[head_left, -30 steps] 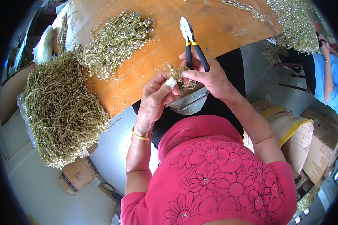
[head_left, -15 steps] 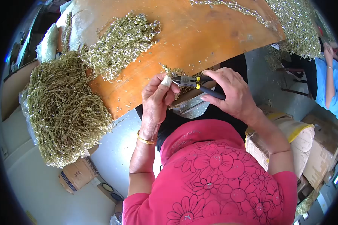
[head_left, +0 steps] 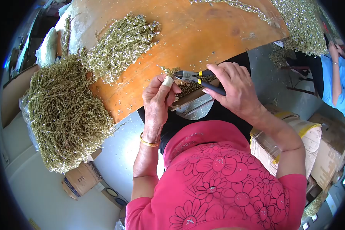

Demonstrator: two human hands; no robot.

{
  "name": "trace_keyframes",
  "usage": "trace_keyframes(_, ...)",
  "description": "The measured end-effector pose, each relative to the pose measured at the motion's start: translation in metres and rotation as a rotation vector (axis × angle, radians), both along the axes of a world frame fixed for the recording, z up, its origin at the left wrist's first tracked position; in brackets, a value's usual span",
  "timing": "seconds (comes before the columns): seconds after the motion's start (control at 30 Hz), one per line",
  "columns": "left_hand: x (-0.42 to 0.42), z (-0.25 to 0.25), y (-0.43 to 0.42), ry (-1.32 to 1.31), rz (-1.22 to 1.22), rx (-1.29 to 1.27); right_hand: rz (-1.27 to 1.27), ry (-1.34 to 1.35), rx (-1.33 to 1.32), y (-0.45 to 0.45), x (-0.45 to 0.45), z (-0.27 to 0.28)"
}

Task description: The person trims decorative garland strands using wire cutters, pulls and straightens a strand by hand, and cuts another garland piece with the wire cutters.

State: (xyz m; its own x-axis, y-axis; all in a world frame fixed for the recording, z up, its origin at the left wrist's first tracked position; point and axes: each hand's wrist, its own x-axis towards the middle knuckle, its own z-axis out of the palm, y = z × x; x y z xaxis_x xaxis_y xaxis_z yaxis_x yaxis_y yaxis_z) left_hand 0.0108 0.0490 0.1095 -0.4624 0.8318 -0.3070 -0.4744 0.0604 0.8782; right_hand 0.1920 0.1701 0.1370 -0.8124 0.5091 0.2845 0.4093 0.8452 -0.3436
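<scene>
Between the thumb and fingers of my left hand is pinched a small gold beaded strand; white tape wraps the thumb. My right hand grips the black handles of the cutting pliers. The pliers point left, and their jaws reach the beads beside my left thumb. Whether the jaws are closed on the strand is too small to tell. Below the pliers, gold beads lie in a container at the table's edge, over my lap. The wooden table carries scattered bits.
A bead-strand pile lies on the table, and a larger bundle hangs over its left edge. More strands hang at the upper right, near a person in blue. Cardboard boxes stand at right, another box lower left.
The pliers have swung from upright to pointing left, their jaws now at the beads by my left thumb. My right hand has moved right and no longer touches the strand.
</scene>
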Motion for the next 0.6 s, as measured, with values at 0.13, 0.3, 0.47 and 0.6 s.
trace_keyframes(0.13,-0.002,0.004,0.001,0.037,-0.008,-0.042,0.023,-0.007,0.040,0.004,-0.004,0.003)
trace_keyframes(0.3,-0.003,0.004,0.002,0.054,-0.012,-0.047,0.017,-0.019,0.059,0.004,-0.009,-0.002)
trace_keyframes(0.47,-0.006,0.003,0.000,0.007,-0.046,-0.025,0.029,0.014,-0.379,0.000,-0.008,-0.010)
trace_keyframes(0.6,-0.008,-0.007,-0.001,-0.129,-0.077,0.056,0.037,0.009,-0.879,0.005,-0.004,-0.007)
